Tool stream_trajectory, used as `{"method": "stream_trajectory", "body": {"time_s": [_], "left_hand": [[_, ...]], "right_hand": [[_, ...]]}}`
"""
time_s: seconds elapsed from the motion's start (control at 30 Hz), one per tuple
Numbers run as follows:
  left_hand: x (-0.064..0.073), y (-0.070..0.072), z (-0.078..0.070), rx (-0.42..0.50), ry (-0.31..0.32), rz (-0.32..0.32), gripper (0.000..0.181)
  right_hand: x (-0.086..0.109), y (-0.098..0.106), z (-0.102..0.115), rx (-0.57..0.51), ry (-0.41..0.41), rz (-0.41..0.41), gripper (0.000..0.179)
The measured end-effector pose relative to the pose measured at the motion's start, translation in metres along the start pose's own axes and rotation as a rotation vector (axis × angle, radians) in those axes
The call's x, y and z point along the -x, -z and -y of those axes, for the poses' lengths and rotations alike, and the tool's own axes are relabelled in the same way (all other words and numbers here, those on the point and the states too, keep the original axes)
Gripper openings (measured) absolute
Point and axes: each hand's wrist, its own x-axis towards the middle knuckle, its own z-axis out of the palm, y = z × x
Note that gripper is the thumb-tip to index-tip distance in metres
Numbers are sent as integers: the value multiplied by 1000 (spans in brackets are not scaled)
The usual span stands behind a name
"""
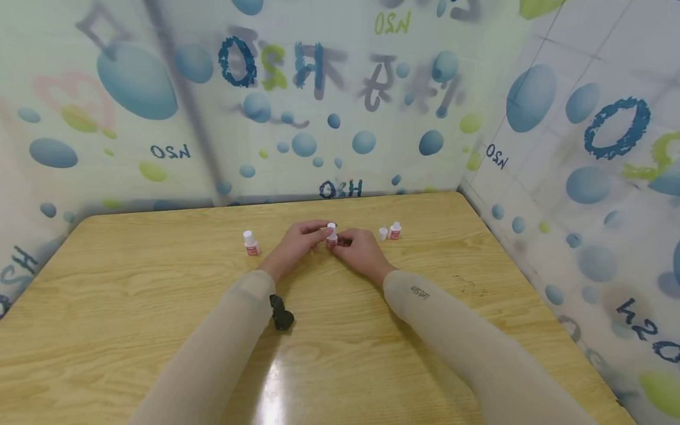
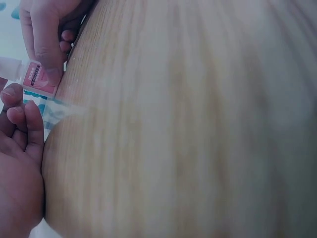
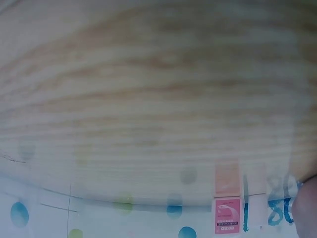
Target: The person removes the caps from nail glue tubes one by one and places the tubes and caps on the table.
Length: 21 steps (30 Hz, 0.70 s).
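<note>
A small white bottle of nail glue (image 1: 332, 238) with a pink label stands upright between the two hands at the middle of the table. My right hand (image 1: 362, 251) pinches its labelled body from the right, thumb across the label in the left wrist view. From the left, my left hand (image 1: 298, 243) holds the white top between thumb and forefinger. Its other fingers (image 2: 33, 126) curl loosely below the bottle in the left wrist view. Right of the hands are another glue bottle (image 1: 395, 231) with a slim white tip and a loose white cap (image 1: 383, 234).
A third glue bottle (image 1: 251, 244), with its white cap on, stands left of the left hand. All are on a wood-grain table (image 1: 159, 283), whose far edge meets a patterned wall covering (image 1: 297, 159). Beside the left sleeve sits a small black object (image 1: 281, 314).
</note>
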Motion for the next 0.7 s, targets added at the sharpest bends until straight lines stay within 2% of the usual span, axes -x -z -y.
{"method": "stream_trajectory", "body": {"time_s": [0.37, 0.5, 0.7], "left_hand": [[3, -2, -5, -7, 4, 7, 44], [4, -3, -5, -35, -12, 5, 45], [4, -6, -3, -51, -6, -16, 47]], "right_hand": [[-1, 1, -1, 1, -22, 10, 22], [-1, 1, -2, -3, -4, 7, 21], [-2, 0, -4, 6, 38, 4, 17]]}}
